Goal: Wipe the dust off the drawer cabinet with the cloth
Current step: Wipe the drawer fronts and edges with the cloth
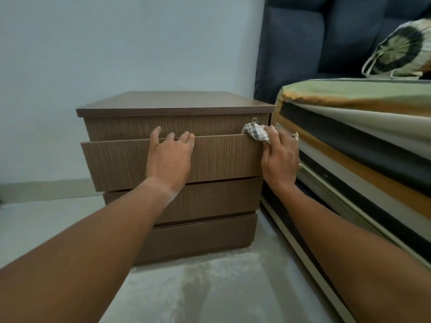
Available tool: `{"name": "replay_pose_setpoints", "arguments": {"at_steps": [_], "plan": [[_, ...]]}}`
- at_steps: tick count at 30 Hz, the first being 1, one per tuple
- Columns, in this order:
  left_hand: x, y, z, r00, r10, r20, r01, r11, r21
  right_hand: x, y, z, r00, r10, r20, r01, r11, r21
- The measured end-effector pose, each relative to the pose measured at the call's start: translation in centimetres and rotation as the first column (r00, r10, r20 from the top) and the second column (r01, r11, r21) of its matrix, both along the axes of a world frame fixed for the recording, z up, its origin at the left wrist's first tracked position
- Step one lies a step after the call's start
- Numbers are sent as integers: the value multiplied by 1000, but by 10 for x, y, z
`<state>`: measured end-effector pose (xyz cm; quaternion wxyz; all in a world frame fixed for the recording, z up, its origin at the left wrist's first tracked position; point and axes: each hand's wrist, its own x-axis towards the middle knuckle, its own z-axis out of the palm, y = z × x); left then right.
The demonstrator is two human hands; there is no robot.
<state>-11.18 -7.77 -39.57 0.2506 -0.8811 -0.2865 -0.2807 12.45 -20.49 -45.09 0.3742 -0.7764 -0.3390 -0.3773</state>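
A brown wooden drawer cabinet (pixel 130 127) stands on the floor against the pale wall. Its second drawer (pixel 116 164) is pulled out a little. My left hand (pixel 169 157) rests on that drawer's front, with the fingers hooked over its top edge. My right hand (pixel 279 157) holds a checked white cloth (pixel 255 132) bunched against the drawer's top right corner. A small keyhole (pixel 254 119) shows just above the cloth on the top drawer.
A bed with striped layered covers (pixel 354 145) stands close to the cabinet's right side. A patterned pillow (pixel 401 47) lies on it before a dark blue headboard (pixel 293 43). Pale floor (pixel 210 287) spreads in front.
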Motion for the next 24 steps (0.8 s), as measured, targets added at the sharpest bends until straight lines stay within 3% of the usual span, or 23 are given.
{"name": "replay_pose_setpoints", "arguments": {"at_steps": [5,7,10,13,16,18,21,24], "plan": [[12,6,-12,999,38,29,-36,997,-72,4,-18,-55,916,215,-338,-140,962,232],[14,7,-15,999,47,15,-45,992,-116,-5,-17,-74,874,245,-419,-97,934,344],[20,11,-22,998,57,7,-55,981,-187,-15,-4,-88,833,220,-507,50,883,466],[22,13,-35,998,33,48,-22,975,-219,-27,8,-86,828,285,-483,2,860,510],[11,11,-67,994,-53,91,69,982,-176,-41,24,-87,851,310,-424,-109,894,435],[1,10,-98,990,-135,26,138,976,-169,-47,33,-93,865,282,-416,-103,910,402],[-4,16,-127,996,-88,22,91,959,-267,-52,39,-108,912,240,-334,-119,931,345],[4,23,-129,998,2,68,18,957,-289,-54,46,-123,979,168,-118,-161,985,66]]}}
